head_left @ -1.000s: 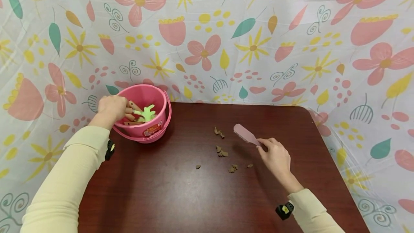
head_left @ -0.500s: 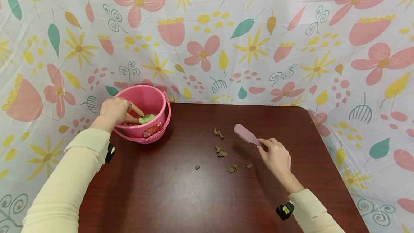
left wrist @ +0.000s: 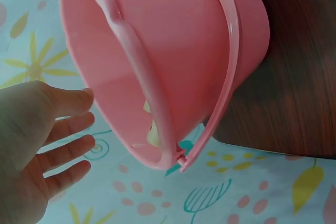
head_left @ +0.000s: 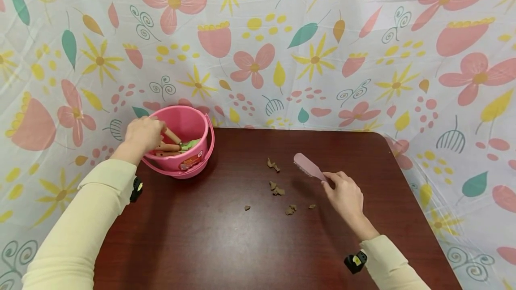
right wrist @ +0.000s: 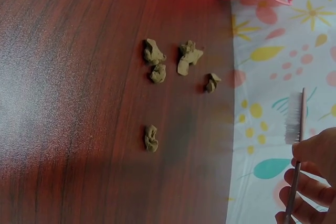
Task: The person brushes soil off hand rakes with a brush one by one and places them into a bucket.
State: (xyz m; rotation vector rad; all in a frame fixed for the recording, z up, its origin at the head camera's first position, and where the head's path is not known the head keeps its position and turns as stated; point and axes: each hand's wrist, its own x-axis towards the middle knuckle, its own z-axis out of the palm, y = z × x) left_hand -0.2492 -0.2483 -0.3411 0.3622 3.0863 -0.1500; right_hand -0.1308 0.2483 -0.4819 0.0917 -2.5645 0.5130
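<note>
My left hand [head_left: 143, 134] is at the near left rim of a pink bucket [head_left: 189, 122]; in the left wrist view its fingers [left wrist: 68, 153] are spread and hold nothing. Inside the bucket lie several tools with wooden handles [head_left: 172, 136], and a light green tool head [head_left: 191, 144] shows among them. Over on the right, my right hand [head_left: 344, 196] grips a pink brush [head_left: 307, 166] by its handle, raised above the table. Pale bristles [right wrist: 293, 119] stand out from one face of the brush. Small brown crumbled pieces [head_left: 277, 189] lie scattered on the table left of it.
The dark red-brown wooden table [head_left: 225, 245] runs back to a flower-printed cloth [head_left: 258, 26], which also hangs along both sides. The bucket's pink handle [head_left: 211, 140] hangs down around its outside. A black wrist camera [head_left: 355, 262] sits below the right sleeve.
My left hand has lowered the green fork-headed tool into the bucket and let it go. The tool now lies among the wooden handles. My right hand and the brush have barely moved.
</note>
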